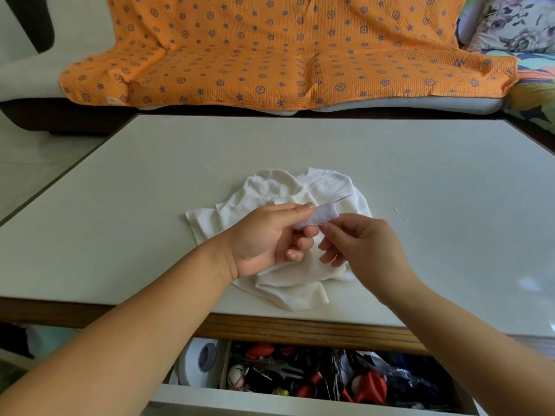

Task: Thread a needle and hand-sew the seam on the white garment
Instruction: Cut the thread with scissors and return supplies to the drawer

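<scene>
Two hands meet above the garment [300, 235], which lies crumpled on the table [120, 205]. Left hand [264, 235] pinches a white pad [315, 217] with a needle [341, 199] sticking out; right hand [369, 244] pinches the pad's end.

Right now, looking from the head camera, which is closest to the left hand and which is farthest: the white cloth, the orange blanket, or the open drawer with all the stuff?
1. The white garment, lying on the table directly under the left hand.
2. The open drawer, below the table's near edge.
3. The orange blanket, draped on the sofa beyond the table.
</scene>
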Available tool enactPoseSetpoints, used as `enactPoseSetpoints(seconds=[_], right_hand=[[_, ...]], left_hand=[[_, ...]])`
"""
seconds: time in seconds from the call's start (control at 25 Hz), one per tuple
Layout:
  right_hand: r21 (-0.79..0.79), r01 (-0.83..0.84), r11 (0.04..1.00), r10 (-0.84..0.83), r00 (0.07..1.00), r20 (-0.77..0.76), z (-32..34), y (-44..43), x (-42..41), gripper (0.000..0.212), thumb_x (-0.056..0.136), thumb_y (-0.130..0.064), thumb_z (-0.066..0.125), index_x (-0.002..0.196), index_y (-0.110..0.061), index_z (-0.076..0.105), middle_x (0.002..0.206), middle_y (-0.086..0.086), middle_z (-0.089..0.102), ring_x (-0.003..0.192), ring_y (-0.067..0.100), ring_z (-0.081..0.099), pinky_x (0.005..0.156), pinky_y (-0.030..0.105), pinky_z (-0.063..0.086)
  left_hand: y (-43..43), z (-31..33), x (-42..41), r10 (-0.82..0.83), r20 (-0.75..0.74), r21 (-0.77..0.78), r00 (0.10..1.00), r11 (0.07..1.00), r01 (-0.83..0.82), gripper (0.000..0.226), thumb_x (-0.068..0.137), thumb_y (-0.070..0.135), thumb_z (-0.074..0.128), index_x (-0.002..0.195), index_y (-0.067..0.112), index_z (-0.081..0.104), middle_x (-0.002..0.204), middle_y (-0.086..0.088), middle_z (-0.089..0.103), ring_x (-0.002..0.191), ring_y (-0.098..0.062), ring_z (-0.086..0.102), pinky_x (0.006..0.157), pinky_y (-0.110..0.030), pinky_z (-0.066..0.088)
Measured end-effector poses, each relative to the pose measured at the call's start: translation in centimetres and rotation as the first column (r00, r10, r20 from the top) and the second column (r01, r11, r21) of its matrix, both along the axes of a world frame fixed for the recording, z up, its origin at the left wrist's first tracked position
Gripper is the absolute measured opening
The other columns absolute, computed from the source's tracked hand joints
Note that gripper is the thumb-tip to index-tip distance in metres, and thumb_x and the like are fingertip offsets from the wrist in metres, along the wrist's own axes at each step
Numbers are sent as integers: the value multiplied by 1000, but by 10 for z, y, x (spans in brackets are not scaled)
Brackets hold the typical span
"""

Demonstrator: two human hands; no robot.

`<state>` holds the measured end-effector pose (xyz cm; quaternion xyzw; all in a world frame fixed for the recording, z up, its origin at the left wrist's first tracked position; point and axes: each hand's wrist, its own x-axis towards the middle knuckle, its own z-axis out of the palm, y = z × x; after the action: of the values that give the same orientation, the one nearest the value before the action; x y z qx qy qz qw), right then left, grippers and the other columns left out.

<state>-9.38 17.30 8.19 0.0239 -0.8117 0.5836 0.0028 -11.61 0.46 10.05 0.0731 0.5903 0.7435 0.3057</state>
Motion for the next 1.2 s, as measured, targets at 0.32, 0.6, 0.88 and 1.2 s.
enactPoseSetpoints(seconds=[0.32,0.6,0.88,1.2], right_hand=[[519,-26,854,93,990,-104,25,-1,14,20,96,-31,53,83,-25,67,55,-9,55,53,4,55,52,18,42],[367,-157,917,120,985,121,35,24,-9,18,90,-28,60,77,-29,73,54,-14,57,48,2,47,53,14,38],[41,-268,963,248,931,267,12,15,-1,19,94,-21,60,85,-17,76,56,-1,55,48,12,46,47,19,34],[201,-145,969,135,989,66,32,5,10,18,92,-31,60,80,-28,73,53,-3,62,41,8,52,45,16,39]], left_hand=[[-3,-14,-5,23,-622,-450,783,807,-382,13,90,20,69,92,28,59,79,13,61,68,8,55,65,-8,41],[-16,-1,-1,-216,-424,-481,880,877,-16,16,90,14,68,103,23,69,96,-3,68,75,-7,60,69,-20,51],[-11,-6,-5,125,-201,-137,972,978,-154,21,84,14,70,105,16,66,87,-2,72,67,-10,59,62,-22,45],[-15,-9,-6,-35,-618,-514,785,774,-370,17,84,19,76,95,30,71,84,1,65,69,-3,53,62,-15,48]])
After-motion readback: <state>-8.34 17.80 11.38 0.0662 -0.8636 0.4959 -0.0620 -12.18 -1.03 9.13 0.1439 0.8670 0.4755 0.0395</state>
